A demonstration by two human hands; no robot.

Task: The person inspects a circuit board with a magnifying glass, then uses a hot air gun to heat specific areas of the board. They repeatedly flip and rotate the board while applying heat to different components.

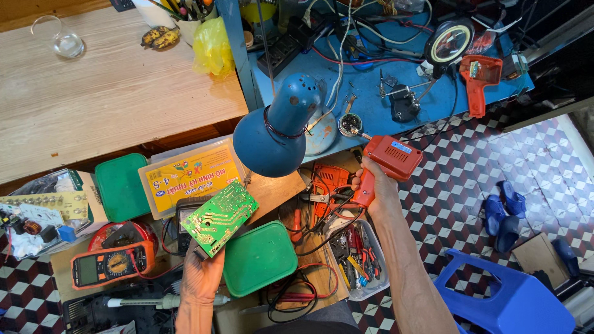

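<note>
Hiding soldering gun (385, 162) tip, blue lamp (275, 127), board (219, 217) underside unseen

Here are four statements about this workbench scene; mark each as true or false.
1. The left hand holds a green circuit board. True.
2. The right hand holds a blue screwdriver. False: it grips an orange soldering gun.
3. The blue lamp hangs above the board. True.
4. The orange multimeter lies on the blue bench. False: it lies lower left, beside the left hand.
</note>
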